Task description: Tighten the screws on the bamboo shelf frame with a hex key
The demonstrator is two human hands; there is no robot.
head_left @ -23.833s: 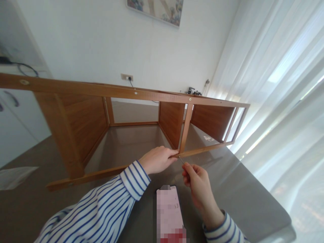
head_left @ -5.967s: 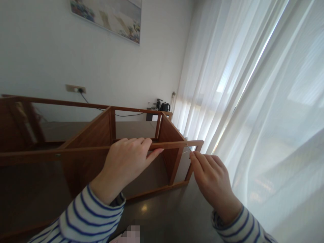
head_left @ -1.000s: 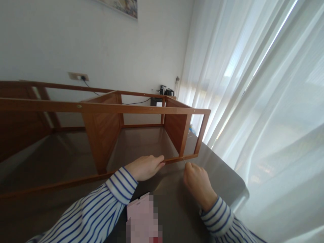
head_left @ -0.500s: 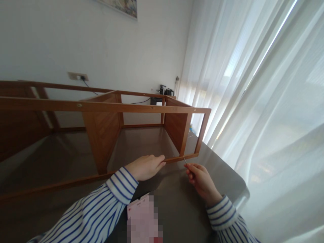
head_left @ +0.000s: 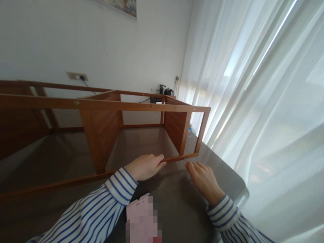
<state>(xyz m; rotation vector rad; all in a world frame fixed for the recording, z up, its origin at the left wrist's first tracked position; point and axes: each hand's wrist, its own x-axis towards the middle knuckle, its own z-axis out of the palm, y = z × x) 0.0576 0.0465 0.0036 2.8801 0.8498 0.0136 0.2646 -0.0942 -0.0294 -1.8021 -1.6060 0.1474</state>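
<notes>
A brown wooden shelf unit (head_left: 136, 107) lies on its side across the dark table (head_left: 174, 202). My left hand (head_left: 145, 167) is closed around its lower front rail (head_left: 174, 158), left of the end panel (head_left: 177, 128). Close to the rail's right end, my right hand (head_left: 204, 177) pinches a thin metal tool (head_left: 185, 161), like a hex key. The tool's tip meets the rail just right of the panel's foot; most of it is hidden by my fingers.
A pink card holder (head_left: 141, 216), partly pixelated, is below my left forearm. White curtains (head_left: 265, 101) hang along the table's right side. Behind the shelf stand a black kettle (head_left: 168, 91) and a wall socket (head_left: 77, 76) with a plugged cord.
My right hand has rotated at the wrist, its back now turned more upward, with the tool tip still at the same spot. My left hand keeps its hold on the rail.
</notes>
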